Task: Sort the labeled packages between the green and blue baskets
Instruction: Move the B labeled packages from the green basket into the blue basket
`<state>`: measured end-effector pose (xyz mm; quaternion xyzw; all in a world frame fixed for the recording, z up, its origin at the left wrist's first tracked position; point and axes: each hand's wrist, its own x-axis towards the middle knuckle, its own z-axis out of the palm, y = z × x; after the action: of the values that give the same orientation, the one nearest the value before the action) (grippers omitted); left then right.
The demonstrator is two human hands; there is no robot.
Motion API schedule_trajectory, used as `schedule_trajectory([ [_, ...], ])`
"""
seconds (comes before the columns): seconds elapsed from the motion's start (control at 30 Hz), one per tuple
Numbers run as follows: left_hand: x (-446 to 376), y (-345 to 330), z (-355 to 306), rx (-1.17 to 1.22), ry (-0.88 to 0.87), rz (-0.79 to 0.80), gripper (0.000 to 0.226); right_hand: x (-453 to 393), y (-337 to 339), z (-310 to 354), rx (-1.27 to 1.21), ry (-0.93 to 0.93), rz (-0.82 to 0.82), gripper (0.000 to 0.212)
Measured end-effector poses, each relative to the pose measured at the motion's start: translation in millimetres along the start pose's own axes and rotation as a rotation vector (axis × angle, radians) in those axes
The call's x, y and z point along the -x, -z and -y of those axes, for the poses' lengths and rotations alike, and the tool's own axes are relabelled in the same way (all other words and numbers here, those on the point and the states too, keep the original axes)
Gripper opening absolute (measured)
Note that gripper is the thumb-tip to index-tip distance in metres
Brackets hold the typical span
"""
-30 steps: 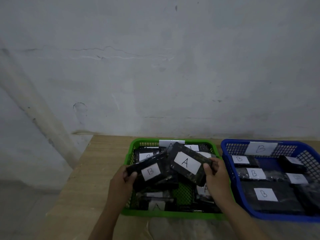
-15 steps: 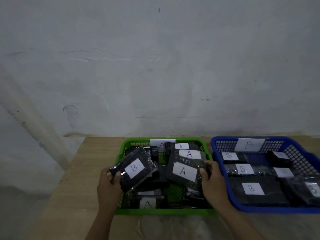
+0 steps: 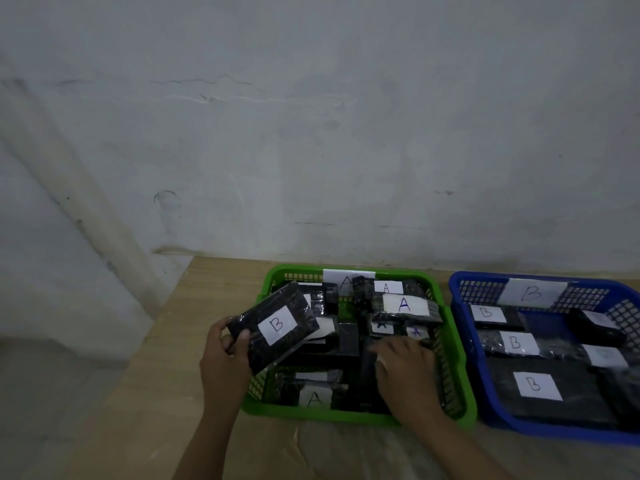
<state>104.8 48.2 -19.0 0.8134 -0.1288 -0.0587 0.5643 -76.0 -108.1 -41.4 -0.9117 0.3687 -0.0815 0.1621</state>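
Note:
A green basket tagged A holds several black wrapped packages with white A labels, one of them the A package lying at its back right. My left hand grips a black package labeled B by its left end and holds it tilted above the basket's left rim. My right hand lies palm down inside the green basket on the black packages, fingers reaching left. The blue basket tagged B stands to the right with several B packages in it.
Both baskets sit side by side on a wooden table against a grey wall. A clear plastic sheet covers the table's front. The table's left edge drops off to the floor.
My right hand has let go of the A package, which now lies at the basket's back right, and has dropped onto the packages. My left hand has lifted the B package leftward.

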Motion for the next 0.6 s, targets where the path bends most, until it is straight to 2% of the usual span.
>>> schedule_trajectory([
  [0.07,-3.0,0.9,0.5,0.021,0.003,-0.007,0.025,-4.9,-9.2,16.5,-0.105,0.107,0.087,0.029],
  [0.17,-6.8,3.5,2.5,0.024,-0.005,-0.007,0.025,-13.8,-19.9,36.3,-0.206,0.154,0.163,0.027],
  [0.3,-11.0,8.0,6.0,0.015,-0.035,0.016,0.024,-21.5,-29.6,47.6,-0.144,0.15,0.234,0.028],
  [0.4,-16.5,10.0,7.2,-0.006,-0.063,0.004,0.023,-21.4,-31.9,48.7,-0.033,0.159,0.375,0.028],
  [0.6,-21.1,2.6,8.2,0.01,-0.05,0.059,0.022,-15.8,-20.1,42.4,-0.159,0.195,0.567,0.024],
])
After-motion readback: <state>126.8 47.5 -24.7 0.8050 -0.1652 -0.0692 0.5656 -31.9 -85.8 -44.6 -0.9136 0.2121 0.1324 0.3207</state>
